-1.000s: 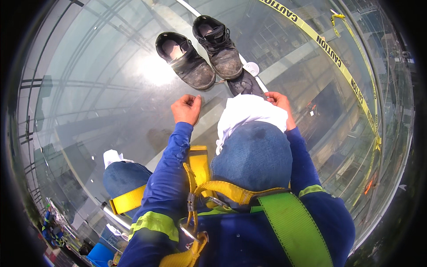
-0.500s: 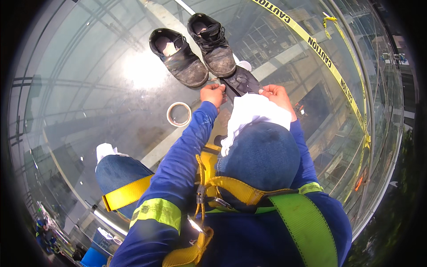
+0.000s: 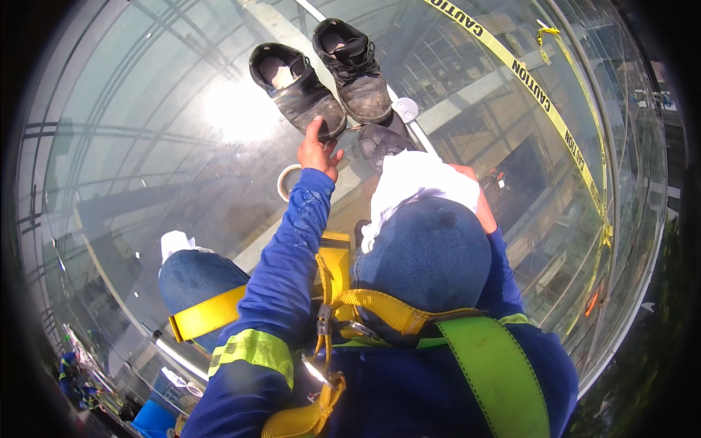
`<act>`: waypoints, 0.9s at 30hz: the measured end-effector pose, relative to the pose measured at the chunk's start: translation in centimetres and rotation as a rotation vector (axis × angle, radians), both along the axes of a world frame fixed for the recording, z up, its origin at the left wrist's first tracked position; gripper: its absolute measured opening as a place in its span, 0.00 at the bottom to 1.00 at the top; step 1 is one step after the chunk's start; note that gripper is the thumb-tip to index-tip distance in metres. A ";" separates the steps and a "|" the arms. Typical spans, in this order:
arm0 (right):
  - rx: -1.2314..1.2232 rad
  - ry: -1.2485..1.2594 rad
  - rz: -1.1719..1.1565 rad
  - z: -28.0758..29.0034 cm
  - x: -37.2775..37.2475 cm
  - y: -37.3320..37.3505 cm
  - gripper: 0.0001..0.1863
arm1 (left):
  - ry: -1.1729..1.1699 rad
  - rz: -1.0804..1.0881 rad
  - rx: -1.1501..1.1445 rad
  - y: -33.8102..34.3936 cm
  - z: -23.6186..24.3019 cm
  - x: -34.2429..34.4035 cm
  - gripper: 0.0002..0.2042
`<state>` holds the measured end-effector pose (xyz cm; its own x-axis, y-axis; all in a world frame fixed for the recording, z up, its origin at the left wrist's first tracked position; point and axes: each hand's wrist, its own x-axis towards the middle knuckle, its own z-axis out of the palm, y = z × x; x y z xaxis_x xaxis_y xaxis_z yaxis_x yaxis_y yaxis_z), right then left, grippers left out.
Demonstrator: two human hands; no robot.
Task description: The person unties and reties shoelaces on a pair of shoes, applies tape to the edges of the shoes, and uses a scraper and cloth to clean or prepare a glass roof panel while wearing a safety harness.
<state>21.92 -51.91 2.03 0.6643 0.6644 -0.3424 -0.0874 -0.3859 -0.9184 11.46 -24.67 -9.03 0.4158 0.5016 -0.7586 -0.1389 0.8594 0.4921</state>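
Observation:
My left hand reaches to the toe of the left black shoe, one finger lying on it and the others apart. Beside that shoe stands a scuffed black lace-up shoe; both toes point toward me. Just in front of my right knee lies a dark patterned piece whose kind I cannot make out. White cloth wraps the top of that knee. Behind the cloth, only the back and wrist of my right hand show; its fingers are hidden. A tape roll lies beside my left wrist.
Yellow caution tape runs along the right side near a glass panel edge. I sit or crouch over a reflective glass surface. Yellow harness straps cross my legs. A blue container stands at lower left.
My left hand has moved left and away from the dark piece to the left shoe's toe. My right hand has drawn back behind the white cloth, its fingers now out of sight.

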 end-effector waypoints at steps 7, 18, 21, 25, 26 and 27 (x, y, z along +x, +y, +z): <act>0.021 0.037 -0.005 -5.3 -0.6 1.7 0.10 | 0.250 -0.060 0.100 1.6 0.8 1.4 0.35; -0.074 0.032 -0.180 -5.4 -0.6 3.5 0.12 | 0.321 -0.019 0.164 1.7 0.8 1.6 0.38; -0.086 0.028 -0.206 -5.5 -0.5 3.9 0.12 | 0.341 -0.065 0.171 1.8 1.1 1.0 0.39; -0.097 0.019 -0.225 -5.2 -0.6 4.6 0.13 | 0.310 -0.211 0.168 2.1 1.1 0.0 0.43; -0.097 0.019 -0.231 -5.1 -0.5 4.9 0.14 | 0.358 -0.211 0.181 2.5 0.9 -0.4 0.42; -0.101 0.016 -0.236 -5.0 -0.6 5.1 0.14 | 0.407 -0.212 0.193 2.9 0.7 -0.9 0.41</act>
<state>21.35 -46.84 -2.97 0.7909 0.4532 -0.4113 -0.2006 -0.4430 -0.8738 10.56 -21.82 -8.31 0.2132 0.5854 -0.7822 0.2652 0.7359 0.6230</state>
